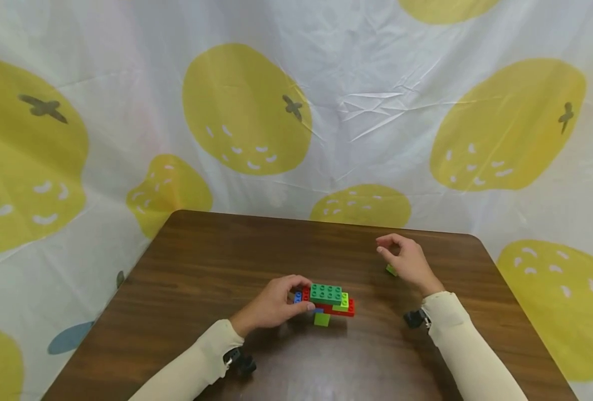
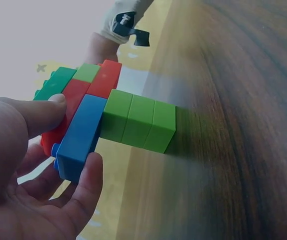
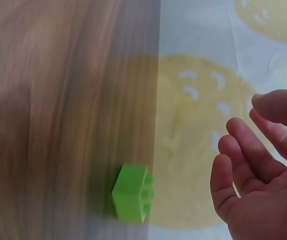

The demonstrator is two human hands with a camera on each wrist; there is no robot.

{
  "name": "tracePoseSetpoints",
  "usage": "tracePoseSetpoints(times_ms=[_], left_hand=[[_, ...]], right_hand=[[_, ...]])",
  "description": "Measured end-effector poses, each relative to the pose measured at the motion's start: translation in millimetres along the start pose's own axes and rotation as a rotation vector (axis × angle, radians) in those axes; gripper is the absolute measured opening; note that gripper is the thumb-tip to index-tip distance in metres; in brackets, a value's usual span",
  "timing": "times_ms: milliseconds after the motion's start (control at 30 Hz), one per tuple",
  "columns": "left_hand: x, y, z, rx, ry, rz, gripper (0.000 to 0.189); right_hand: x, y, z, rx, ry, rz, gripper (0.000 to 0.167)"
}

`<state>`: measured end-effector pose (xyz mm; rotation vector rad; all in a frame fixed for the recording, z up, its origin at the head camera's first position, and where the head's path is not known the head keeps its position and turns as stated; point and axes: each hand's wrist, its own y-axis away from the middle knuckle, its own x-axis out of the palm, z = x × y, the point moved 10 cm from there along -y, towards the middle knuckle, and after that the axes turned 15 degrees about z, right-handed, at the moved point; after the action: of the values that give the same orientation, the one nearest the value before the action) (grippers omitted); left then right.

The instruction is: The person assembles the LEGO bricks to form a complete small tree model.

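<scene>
My left hand (image 1: 275, 303) grips the left end of a built toy brick structure (image 1: 326, 293), thumb on the near side and fingers behind. A dark green brick tops it, above red bricks (image 1: 345, 312) and a small lime brick. Lower down is a blue brick (image 2: 81, 137), and under that a column of lime bricks (image 2: 139, 121) reaches down to the table in the left wrist view. Over the table's far right, my right hand (image 1: 407, 260) holds nothing, its fingers loosely bent with thumb and fingertips apart. Just below it lies a loose lime brick (image 3: 130, 195), studs showing on one side.
The brown wooden table (image 1: 216, 245) has rounded far corners. Behind it and along its sides hangs a white curtain (image 1: 351, 139) printed with yellow lemons. Each wrist wears a small black camera (image 1: 414, 318) over a cream sleeve.
</scene>
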<state>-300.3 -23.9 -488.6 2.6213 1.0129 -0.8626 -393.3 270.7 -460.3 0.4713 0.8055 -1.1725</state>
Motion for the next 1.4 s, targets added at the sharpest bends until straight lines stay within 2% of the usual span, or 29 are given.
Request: tracePoseSetpoints(times_ms=[267, 400, 667, 800, 1167, 1400], left_hand=[[0.4, -0.1, -3.7, 0.01, -0.009, 0.01, 0.041], [0.3, -0.3, -2.8, 0.01, -0.002, 0.007, 0.041], [2.1, 0.0, 0.4, 0.007, 0.004, 0.009, 0.04], [1.6, -0.3, 1.1, 0.008, 0.005, 0.008, 0.04], [-0.2, -0.6, -1.9, 0.011, -0.01, 0.011, 0.04], [0.2, -0.3, -0.6, 0.009, -0.012, 0.013, 0.041]], right_hand=[[-6.9, 2.6, -33.1, 0.076, 0.022, 0.0, 0.031], [-6.7, 2.2, -43.5, 0.108, 0.05, 0.028, 0.034], [7.3, 6.0, -65.7, 0.248, 0.085, 0.206, 0.051], [12.6, 8.5, -71.5, 0.285, 0.107, 0.254, 0.053], [14.6, 6.6, -67.9, 0.234, 0.147, 0.254, 0.045], [7.6, 3.6, -53.8, 0.17, 0.139, 0.22, 0.045]])
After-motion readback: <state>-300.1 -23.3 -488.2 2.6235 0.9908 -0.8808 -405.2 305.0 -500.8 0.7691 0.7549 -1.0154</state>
